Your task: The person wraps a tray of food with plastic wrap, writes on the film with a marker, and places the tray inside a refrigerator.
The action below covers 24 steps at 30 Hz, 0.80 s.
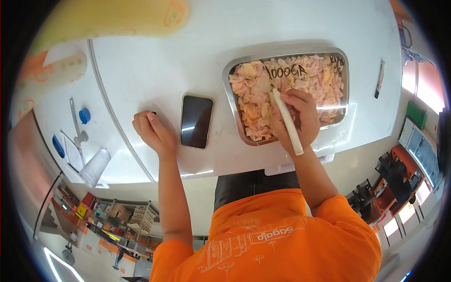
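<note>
My right hand (304, 115) grips a thick white marker pen (290, 124), its tip down at the clear wrap over a metal tray (229, 89). Pale pink, petal-like pieces (253, 101) fill the tray. Black writing reading "1000GR" (285, 71) runs across the wrap, with more writing in the far right corner. To the left, my left hand (152, 131) is closed above the white table, with a small black cap (154, 113) showing at its fingertips. Between my left hand and the tray lies a dark-screened phone (196, 121).
Another marker (379, 79) lies right of the tray. At far left are a clear plastic cup (95, 167), a blue lid (84, 115) and a metal utensil (76, 120). A yellowish printed plastic sheet (112, 19) covers the back left. Shelves with egg trays (141, 218) stand below left.
</note>
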### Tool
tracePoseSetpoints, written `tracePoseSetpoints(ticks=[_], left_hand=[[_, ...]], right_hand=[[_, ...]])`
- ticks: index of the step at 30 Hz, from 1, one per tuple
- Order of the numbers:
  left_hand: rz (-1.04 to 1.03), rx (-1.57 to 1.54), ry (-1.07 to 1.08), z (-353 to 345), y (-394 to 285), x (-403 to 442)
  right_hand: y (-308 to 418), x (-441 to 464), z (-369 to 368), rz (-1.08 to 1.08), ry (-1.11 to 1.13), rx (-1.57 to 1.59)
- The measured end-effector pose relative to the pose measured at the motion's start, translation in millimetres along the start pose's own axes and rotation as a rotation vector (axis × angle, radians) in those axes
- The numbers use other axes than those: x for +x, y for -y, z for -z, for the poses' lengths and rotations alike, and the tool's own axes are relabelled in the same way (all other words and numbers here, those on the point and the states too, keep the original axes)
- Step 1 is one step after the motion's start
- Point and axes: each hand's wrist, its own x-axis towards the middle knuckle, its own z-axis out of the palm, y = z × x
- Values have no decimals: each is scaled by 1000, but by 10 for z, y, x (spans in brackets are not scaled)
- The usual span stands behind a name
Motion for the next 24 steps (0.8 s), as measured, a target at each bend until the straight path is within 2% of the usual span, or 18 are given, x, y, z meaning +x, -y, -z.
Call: tracePoseSetpoints(ticks=[3, 7, 13, 17, 21, 24], left_hand=[[52, 9, 29, 117, -53, -27], [20, -36, 24, -5, -31, 5], [-11, -9, 26, -78, 1, -35], [-9, -22, 35, -78, -10, -14], [-3, -14, 29, -44, -18, 3], [32, 6, 45, 17, 27, -41]], right_hand=[[65, 4, -76, -4, 4, 27], [39, 46, -88, -6, -12, 50], [-146, 4, -27, -72, 89, -1], [-162, 34, 46, -174, -75, -56], [-117, -1, 8, -91, -5, -76], [-248, -14, 180, -251, -53, 13]])
